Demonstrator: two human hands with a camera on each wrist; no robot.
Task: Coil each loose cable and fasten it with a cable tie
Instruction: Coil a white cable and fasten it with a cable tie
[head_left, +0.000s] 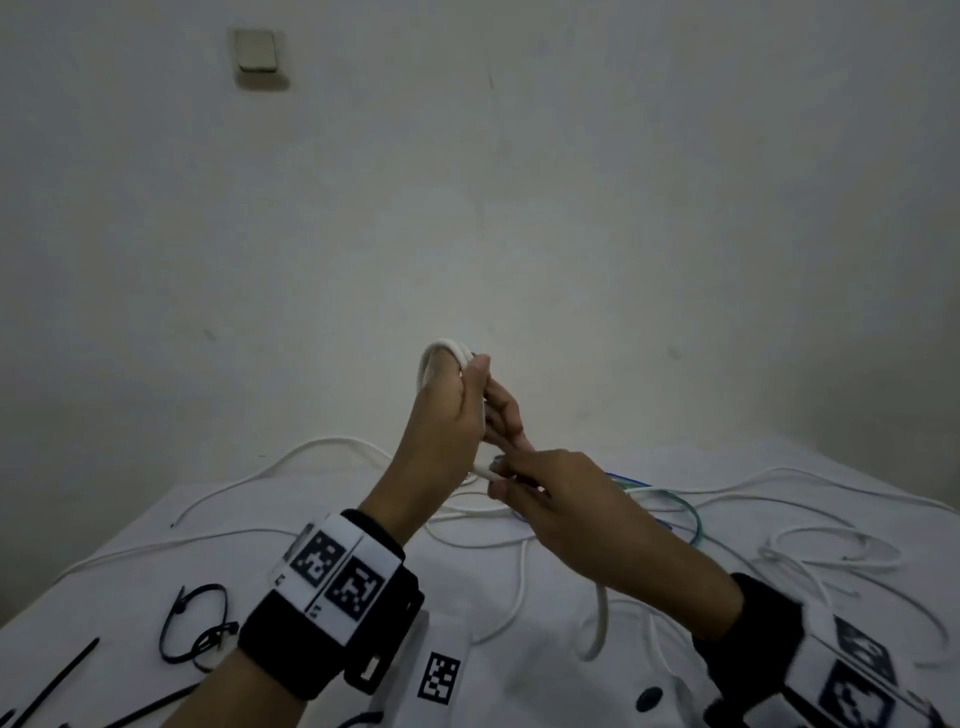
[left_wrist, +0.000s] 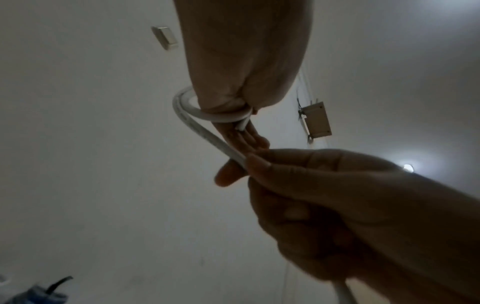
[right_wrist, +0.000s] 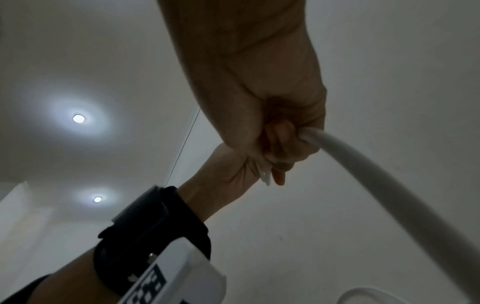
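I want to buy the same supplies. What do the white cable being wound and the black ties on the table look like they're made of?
White cable: seemingly a smooth, matte plastic or rubbery jacket; it bends in a tight loop round the left hand without kinking. Black ties: probably nylon-type plastic; thin, springy strips, some holding open loops. The dim light leaves their finish unclear.

Head camera looks forward-down at table (head_left: 519, 686) and wall. Both wrist cameras sit close, tilted up toward ceiling. All three share white cable (head_left: 447, 349).
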